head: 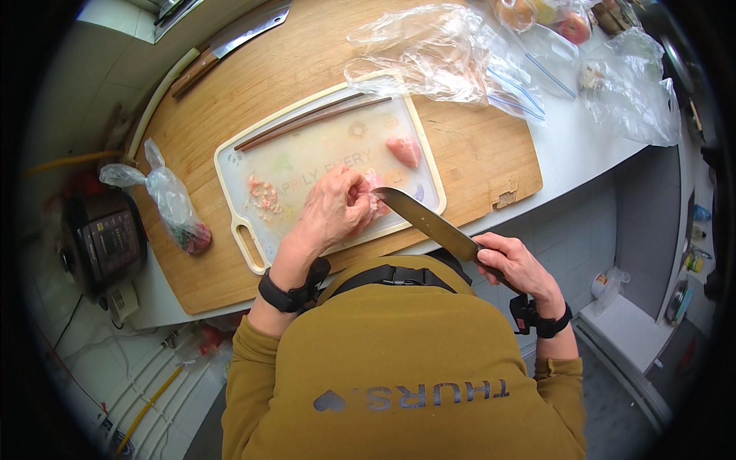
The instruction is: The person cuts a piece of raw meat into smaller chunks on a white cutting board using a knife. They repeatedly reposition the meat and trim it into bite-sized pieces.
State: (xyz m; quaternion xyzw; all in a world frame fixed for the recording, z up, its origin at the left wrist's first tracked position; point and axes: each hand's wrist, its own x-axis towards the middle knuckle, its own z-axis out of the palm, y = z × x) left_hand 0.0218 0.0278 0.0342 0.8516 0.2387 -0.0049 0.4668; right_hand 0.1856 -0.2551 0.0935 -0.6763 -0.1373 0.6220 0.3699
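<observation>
My right hand (512, 263) grips the handle of a kitchen knife (428, 221), its blade pointing up and left. The tip meets a piece of raw pink meat (376, 201), which the bent fingers of my left hand (339, 204) hold down. Both are over a pale plastic cutting board (322, 146) with a cream rim. Another raw meat piece (403, 150) lies at the board's right, and small meat scraps (263, 197) lie at its left. Two brown chopsticks (313, 125) rest along the board's far side.
The board sits on a larger wooden board (471, 132). A cleaver (247, 31) lies at the far left edge. Clear plastic bags (425, 52) overlap the far right corner. At left are a knotted bag of food (172, 201) and a dark electric cooker (106, 236).
</observation>
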